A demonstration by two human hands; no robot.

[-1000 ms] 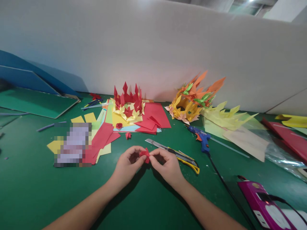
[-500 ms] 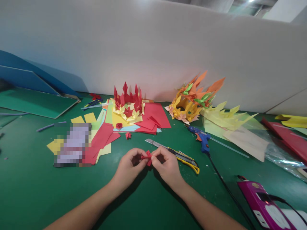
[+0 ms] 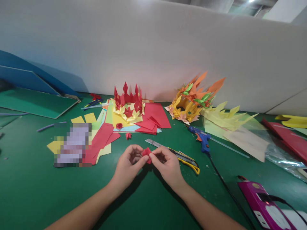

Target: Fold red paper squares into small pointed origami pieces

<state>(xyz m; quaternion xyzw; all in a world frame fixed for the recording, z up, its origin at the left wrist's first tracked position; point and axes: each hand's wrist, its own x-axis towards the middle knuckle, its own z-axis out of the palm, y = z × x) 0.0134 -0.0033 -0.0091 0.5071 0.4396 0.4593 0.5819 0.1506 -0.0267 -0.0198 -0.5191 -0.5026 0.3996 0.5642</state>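
A small piece of folded red paper (image 3: 146,153) is pinched between both hands above the green table (image 3: 148,204). My left hand (image 3: 130,163) grips its left side with thumb and fingers. On the other side, my right hand (image 3: 166,164) holds it by thumb and forefinger. Partly behind the right hand lies a yellow-handled utility knife (image 3: 184,158), its blade out toward the left. Just beyond the hands are a small red folded piece (image 3: 128,136) and a red paper rosette (image 3: 119,126).
A red and yellow paper crown (image 3: 128,102) stands on coloured sheets; orange and yellow crowns (image 3: 184,108) stand to its right. A blue glue gun (image 3: 202,139) trails its cord toward a purple power strip (image 3: 263,204). Red paper strips (image 3: 99,143) and a blurred-out rectangle (image 3: 74,143) lie left.
The red paper has been turned between the fingers and now shows a broader, flatter face. Both hands stay in nearly the same place; the other things have not moved.
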